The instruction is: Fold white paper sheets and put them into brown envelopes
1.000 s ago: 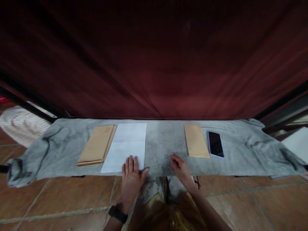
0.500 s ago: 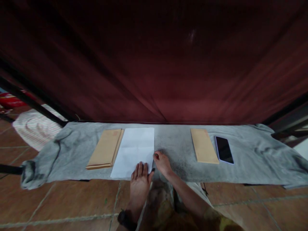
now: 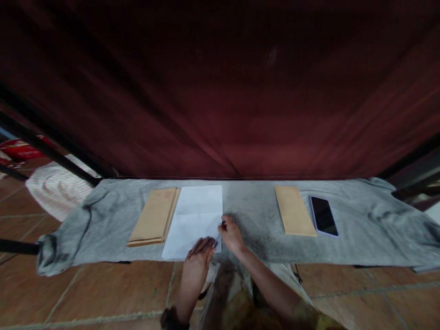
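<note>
My right hand (image 3: 231, 234) pinches the white sheet (image 3: 195, 215) at its edge, left hand (image 3: 199, 250) on the corner, grip unclear; I'd lift low, edges square.

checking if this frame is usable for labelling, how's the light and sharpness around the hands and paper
Head view: dim light, the red curtain near black at the top, the white paper brightest; left hand and right hand are soft with blur, grip unclear; the phone screen shows no glare.
</note>
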The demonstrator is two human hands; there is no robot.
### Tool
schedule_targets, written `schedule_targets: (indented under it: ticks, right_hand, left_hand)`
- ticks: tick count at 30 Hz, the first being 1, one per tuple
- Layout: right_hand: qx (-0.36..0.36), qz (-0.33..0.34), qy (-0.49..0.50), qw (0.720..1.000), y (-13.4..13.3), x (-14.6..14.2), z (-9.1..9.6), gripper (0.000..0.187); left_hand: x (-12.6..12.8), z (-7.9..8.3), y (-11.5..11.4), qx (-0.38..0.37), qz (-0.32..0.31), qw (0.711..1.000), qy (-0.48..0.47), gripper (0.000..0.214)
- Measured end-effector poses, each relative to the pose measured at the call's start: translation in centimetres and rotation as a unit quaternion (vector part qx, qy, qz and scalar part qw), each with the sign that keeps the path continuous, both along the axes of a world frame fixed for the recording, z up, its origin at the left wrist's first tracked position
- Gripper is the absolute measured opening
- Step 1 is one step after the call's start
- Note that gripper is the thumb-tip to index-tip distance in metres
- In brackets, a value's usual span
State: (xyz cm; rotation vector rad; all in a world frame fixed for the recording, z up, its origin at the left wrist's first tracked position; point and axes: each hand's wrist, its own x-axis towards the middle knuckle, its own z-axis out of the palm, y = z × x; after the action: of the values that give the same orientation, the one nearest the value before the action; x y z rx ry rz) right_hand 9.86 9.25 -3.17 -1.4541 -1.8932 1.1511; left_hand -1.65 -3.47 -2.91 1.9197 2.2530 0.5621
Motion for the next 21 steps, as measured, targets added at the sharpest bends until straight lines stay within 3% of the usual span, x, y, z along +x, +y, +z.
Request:
schedule_targets:
  ticks: [3,8,16,21]
  right_hand:
    - [-0.030,-0.020,0.008,0.999,0.0,-0.4,0.2,0.038]
    - [-0.049,-0.031,0.028,0.998,-0.2,-0.6,0.1,0.032]
    - [-0.021,-0.003,0.041,0.999,0.4,-0.8,0.4,0.040]
    - [-0.022,-0.009,0.013,1.000,0.6,-1.2,0.5,0.042]
  left_hand:
    - [-0.6,-0.2,0.0,0.045,0.020,0.994,-0.102,0.032]
    - [-0.9,-0.2,0.2,0.073,0.132,0.948,-0.280,0.041]
    - [-2.2,1.8,1.0,0.023,0.123,0.899,-0.419,0.043]
    - [-2.8,3.1,0.8,0.025,0.165,0.851,-0.497,0.046]
